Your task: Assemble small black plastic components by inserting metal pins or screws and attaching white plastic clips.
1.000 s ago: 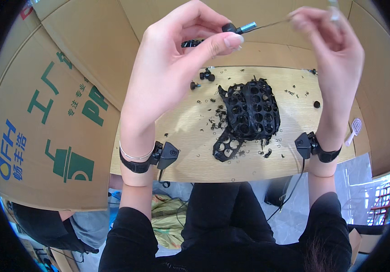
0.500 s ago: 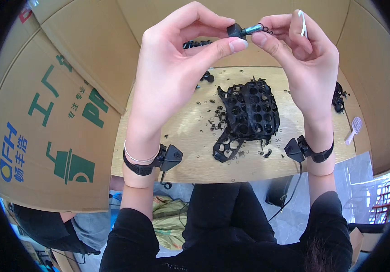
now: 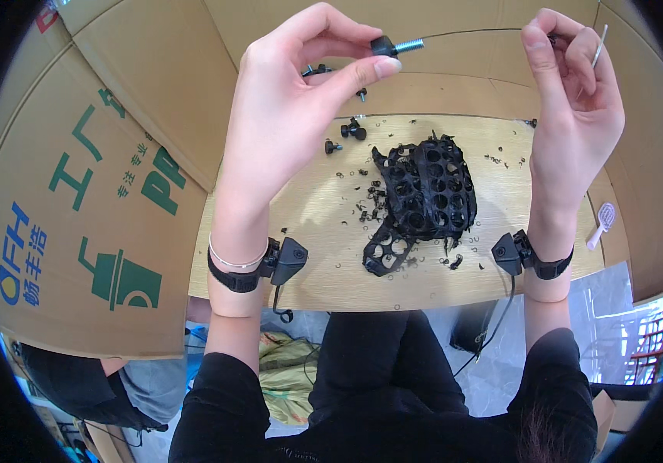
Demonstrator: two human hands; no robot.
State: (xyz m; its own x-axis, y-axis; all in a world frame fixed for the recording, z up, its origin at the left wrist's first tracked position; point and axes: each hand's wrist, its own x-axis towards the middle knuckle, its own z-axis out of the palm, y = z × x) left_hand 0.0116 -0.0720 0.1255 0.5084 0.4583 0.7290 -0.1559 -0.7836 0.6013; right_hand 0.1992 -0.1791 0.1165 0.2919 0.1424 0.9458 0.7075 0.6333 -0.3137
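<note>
I am pinching w/ left hand [image 3: 293,116] grip the black knob bolt [image 3: 393,48] by its head; light, stiff, thread slippery. Right hand [image 3: 578,108] grip is closing on thin wire [image 3: 598,46], well apart.

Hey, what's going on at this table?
A person sits at a small wooden table walled in by cardboard. The left hand pinches a black-headed screw between thumb and fingers, held up in the air. The right hand is raised apart from it, gripping a thin white stick. Below lies a black perforated plastic piece amid black shavings, with a few more loose screws nearby.
</note>
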